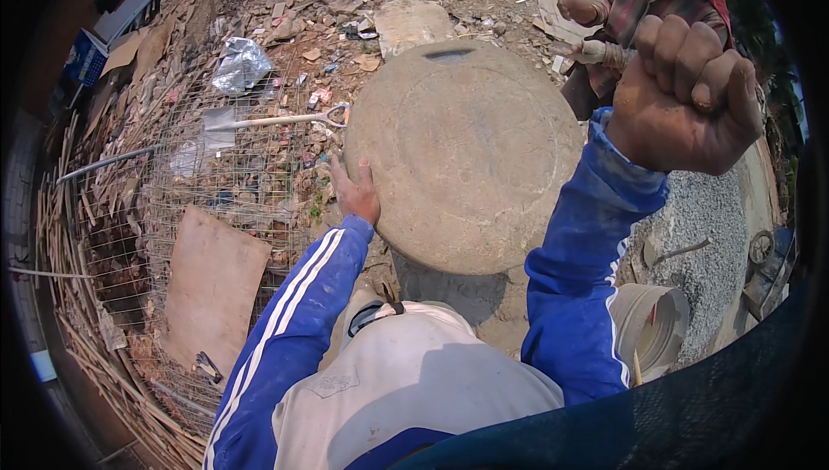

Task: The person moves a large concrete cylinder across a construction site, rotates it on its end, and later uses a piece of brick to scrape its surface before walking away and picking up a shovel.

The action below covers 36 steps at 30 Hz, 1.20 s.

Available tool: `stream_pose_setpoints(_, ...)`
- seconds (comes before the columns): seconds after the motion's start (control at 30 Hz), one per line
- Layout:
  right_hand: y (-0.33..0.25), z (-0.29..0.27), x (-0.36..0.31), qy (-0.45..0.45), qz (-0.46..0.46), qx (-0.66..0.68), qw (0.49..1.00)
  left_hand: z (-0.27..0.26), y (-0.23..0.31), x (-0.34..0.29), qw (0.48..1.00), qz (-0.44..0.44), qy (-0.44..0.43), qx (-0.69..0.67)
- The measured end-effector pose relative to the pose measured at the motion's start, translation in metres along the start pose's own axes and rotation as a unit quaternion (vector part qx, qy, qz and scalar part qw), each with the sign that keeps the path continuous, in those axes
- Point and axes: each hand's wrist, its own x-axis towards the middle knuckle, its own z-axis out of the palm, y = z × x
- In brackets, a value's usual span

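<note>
A large round concrete slab [466, 159], grey-brown with a dark slot near its far edge, fills the middle in front of me. My left hand [355, 195] touches the slab's left rim with fingers spread. My right hand [691, 99] is raised close to the camera at the upper right, curled into a fist, with nothing seen sticking out of it. Both arms wear blue sleeves with white stripes. A dark shadow lies under the slab's near edge.
A person in a plaid shirt [635, 4] stands at the far right, past the slab. Wire mesh [285, 211], a shovel [276, 120] and a flat brown board [214, 284] lie to the left. Gravel [704, 237] and a round bucket-like container [646, 323] are at the right. Rubble covers the far ground.
</note>
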Motion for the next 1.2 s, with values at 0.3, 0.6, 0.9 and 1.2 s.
stream_pose_setpoints(0.3, 0.152, -0.061, -0.119, 0.146, 0.222, -0.25, 0.931, 0.0, 0.009, 0.016, 0.999, 0.035, -0.018, 0.031)
stream_pose_setpoints(0.6, 0.156, -0.069, -0.168, 0.131, 0.334, -0.379, 0.853, -0.002, 0.019, 0.015, 0.999, 0.011, -0.043, -0.003)
stream_pose_setpoints(0.9, 0.08, 0.005, 0.009, -0.005, -0.061, 0.067, 0.996, -0.012, 0.002, 0.019, 0.999, -0.014, -0.029, 0.019)
stream_pose_setpoints(1.2, 0.128, -0.018, -0.045, 0.115, -0.018, -0.119, 0.986, -0.016, 0.002, 0.015, 0.999, -0.004, -0.036, 0.026)
